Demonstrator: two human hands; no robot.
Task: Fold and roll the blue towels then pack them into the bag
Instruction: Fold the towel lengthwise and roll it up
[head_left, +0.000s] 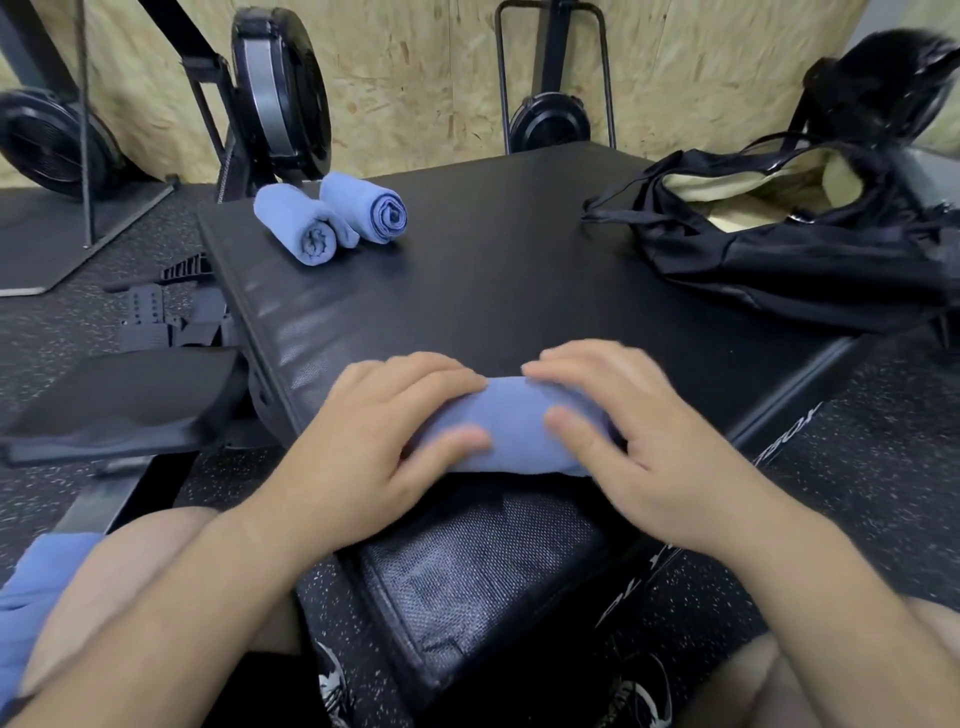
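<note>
Head view: left hand (374, 431) and right hand (639, 431) both grip a blue towel (514, 421) at the near edge of the worktop (493, 291), fingers (441, 371) curled over the roll, thumbs on its near side. Two rolled towels (311, 231) lie far left. The bag (810, 260), far right, shows none inside, so packing appears outstanding.

Left hand (374, 436), right hand (649, 441) side by side, fingers (426, 370) curled over towel roll (519, 413).
</note>
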